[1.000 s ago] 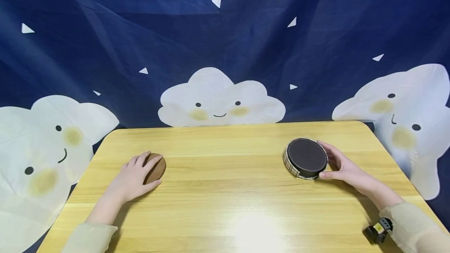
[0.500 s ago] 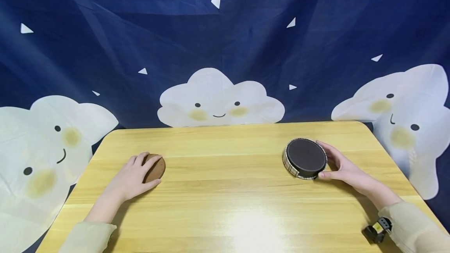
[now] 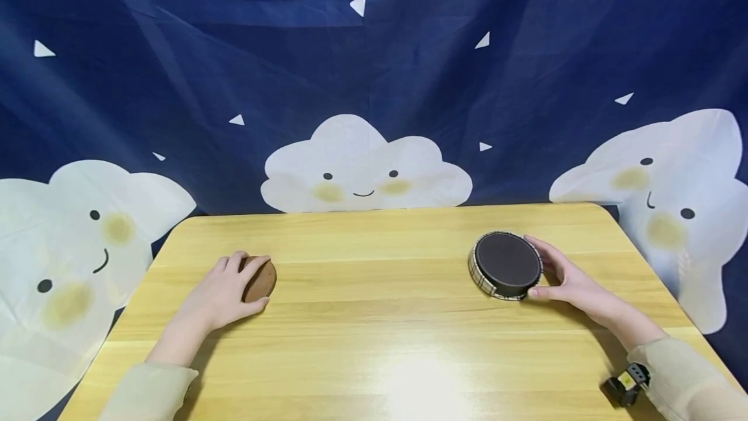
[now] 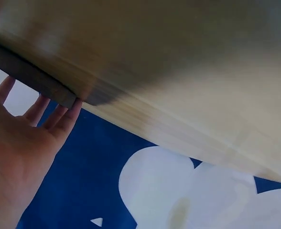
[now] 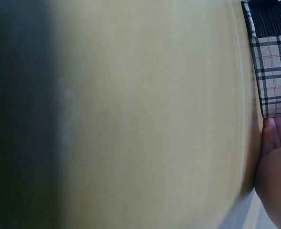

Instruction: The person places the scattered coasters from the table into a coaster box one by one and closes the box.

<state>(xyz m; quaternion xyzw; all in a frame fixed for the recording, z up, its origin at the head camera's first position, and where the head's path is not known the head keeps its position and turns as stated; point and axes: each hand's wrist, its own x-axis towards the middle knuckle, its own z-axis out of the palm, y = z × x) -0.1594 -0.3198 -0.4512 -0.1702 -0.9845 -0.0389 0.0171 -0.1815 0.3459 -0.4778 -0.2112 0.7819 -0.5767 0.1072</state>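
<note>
At the table's left, my left hand (image 3: 216, 297) holds a flat brown round disc (image 3: 261, 280), its thumb at the near edge and fingers over the far side. Part of the disc is hidden under the hand. In the left wrist view, fingertips touch the dark rim of the disc (image 4: 30, 74). Toward the right, my right hand (image 3: 575, 284) grips the side of a round coaster holder (image 3: 484, 280) with a plaid wall. Dark round coasters (image 3: 509, 258) are stacked inside it. The right wrist view shows ridged black edges above the plaid holder wall (image 5: 274, 76).
The light wooden table (image 3: 374, 297) has rounded far corners. Behind it hangs a dark blue curtain (image 3: 280, 70) printed with white smiling clouds. A small black device (image 3: 625, 383) is strapped by the right cuff.
The left hand and the brown disc have shifted very slightly to the right on the table. The right hand and the coaster holder have stayed in place.
</note>
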